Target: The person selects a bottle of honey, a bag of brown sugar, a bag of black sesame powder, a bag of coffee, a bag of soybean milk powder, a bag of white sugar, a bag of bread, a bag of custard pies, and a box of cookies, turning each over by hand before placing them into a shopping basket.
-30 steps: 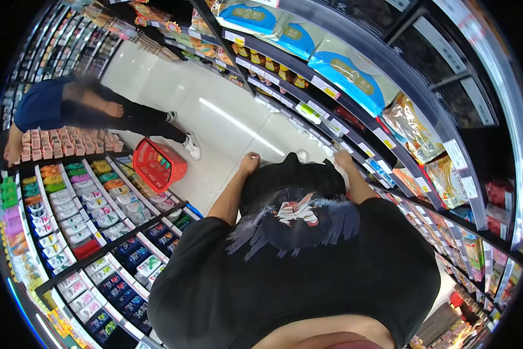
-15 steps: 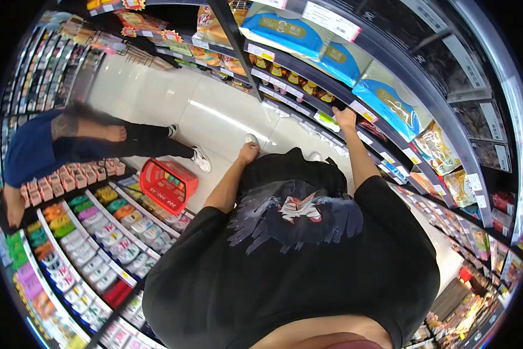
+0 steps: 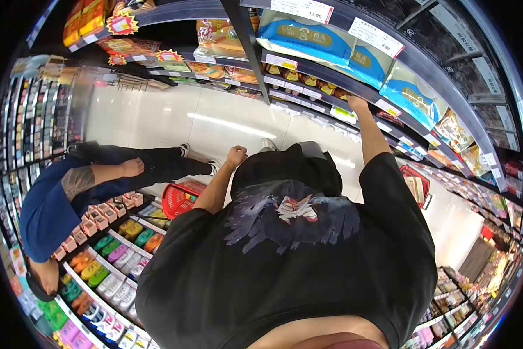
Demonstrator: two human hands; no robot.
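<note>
Right hand (image 3: 357,103) is in at the shelf, fingertips among the brown jars (image 3: 326,88), grip hidden from view! Left hand (image 3: 237,156) hangs loosely curled over the floor (image 3: 209,110). Blue-and-clear packets (image 3: 410,100) line the shelf above; over on the left, a red basket (image 3: 180,199) sits near another person (image 3: 55,215).

Bright overhead light, streaked glare on pale floor (image 3: 139,116), fisheye-bent black edges.
</note>
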